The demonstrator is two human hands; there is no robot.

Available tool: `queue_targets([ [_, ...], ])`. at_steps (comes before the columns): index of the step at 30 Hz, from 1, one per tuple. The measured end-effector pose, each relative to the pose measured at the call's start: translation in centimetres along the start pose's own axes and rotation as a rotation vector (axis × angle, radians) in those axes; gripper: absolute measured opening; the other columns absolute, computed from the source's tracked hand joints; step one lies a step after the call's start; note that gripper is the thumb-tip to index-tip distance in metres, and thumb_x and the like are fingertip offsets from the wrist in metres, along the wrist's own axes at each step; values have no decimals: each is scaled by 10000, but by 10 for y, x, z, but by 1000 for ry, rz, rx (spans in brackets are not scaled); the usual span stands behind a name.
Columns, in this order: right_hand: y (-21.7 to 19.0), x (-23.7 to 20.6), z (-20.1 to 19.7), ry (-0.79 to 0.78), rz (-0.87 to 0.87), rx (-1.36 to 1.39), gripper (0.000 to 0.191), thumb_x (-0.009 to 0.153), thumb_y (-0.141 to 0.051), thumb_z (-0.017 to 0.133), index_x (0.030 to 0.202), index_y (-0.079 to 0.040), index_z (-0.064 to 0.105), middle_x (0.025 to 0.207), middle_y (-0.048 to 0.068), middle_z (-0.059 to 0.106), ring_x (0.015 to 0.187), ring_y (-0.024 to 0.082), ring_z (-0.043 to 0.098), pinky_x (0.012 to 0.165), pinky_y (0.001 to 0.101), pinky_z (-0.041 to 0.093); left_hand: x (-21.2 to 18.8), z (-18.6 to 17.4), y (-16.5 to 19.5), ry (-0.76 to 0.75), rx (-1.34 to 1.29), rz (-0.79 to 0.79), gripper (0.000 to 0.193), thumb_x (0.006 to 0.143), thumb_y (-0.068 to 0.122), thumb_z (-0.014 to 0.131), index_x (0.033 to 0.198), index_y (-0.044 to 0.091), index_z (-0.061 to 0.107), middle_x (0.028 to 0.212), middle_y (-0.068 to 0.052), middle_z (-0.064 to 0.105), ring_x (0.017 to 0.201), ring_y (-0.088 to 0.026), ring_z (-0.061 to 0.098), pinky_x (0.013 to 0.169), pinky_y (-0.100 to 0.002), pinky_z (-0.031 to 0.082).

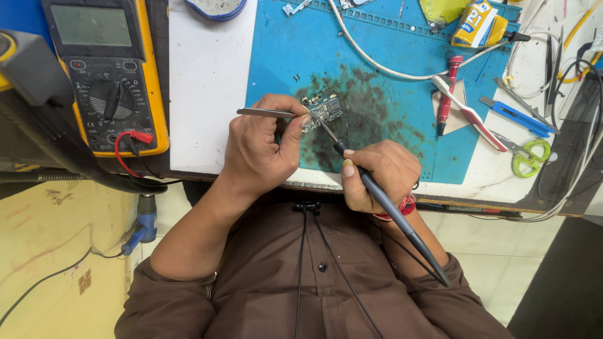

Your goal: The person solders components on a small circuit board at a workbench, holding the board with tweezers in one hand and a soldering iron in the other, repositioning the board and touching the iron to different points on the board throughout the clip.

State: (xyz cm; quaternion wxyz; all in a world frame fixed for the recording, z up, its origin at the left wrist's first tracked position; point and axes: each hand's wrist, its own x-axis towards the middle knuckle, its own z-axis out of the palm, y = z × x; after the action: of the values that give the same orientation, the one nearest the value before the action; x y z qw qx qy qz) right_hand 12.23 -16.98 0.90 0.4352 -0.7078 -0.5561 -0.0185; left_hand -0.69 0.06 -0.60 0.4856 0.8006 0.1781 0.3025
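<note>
board: small green-black circuit board (324, 108), irregular outline, tiny parts on top; lies flat on the blue silicone work mat (282, 56), right on the mat's dark sooty patch, near the front edge of the surface
board axis: long side runs roughly left-right, slightly tilted up to the right
tweezers: thin silver metal tweezers (267, 113), long axis near horizontal, tips point right and meet the board's left edge
iron: slim black pen-shaped soldering iron (389, 210), long axis diagonal, tip points up-left onto the board's lower edge, tail runs down-right over the brown shirt (276, 282)
left hand (257, 147): grip closed tight on the tweezers, thumb and fingers pinching the shaft, arms of the tweezers squeezed together
right hand (380, 176): grip closed round the iron like a pen, thumb on top, red thread band at the wrist
left of mat: yellow-cased digital multimeter (107, 69) with red lead plugged in, well apart from the board
right of mat: white-and-red toothbrush (468, 113), blue utility knife (518, 116), green-handled scissors (531, 157), white cable (377, 63) across the mat top
surface: white top (207, 88) under the mat
</note>
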Motion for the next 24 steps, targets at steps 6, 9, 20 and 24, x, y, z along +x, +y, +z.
queue_targets([
  [6,0,-3,-2,-2,4,2,66,894,-75,684,917,-43,631,781,93,679,649,259,653,612,371,491,0,1,0,4,5,-2,148,1023,18,721,1070,27,581,983,-58,698,692,-158,687,613,-294,541],
  [9,-1,-4,-4,20,45,-15,99,920,-84,679,996,-26,656,821,104,671,673,265,652,631,370,506,-1,0,1,14,-24,-35,137,1029,25,716,1082,32,590,959,-58,698,680,-150,676,606,-281,527],
  [20,-8,16,10,-68,70,-176,313,956,45,700,1251,-39,635,1062,168,738,887,317,748,790,367,587,-4,-7,-1,-24,-156,-35,90,1098,82,630,1151,31,578,1075,-96,675,907,-179,698,810,-303,565],
  [24,-7,22,9,-124,49,-158,353,943,82,676,1275,-26,625,1161,202,736,919,325,750,794,369,583,-5,-8,-2,-27,-199,-51,73,1091,81,630,1127,31,592,1047,-90,676,850,-162,684,766,-288,560],
])
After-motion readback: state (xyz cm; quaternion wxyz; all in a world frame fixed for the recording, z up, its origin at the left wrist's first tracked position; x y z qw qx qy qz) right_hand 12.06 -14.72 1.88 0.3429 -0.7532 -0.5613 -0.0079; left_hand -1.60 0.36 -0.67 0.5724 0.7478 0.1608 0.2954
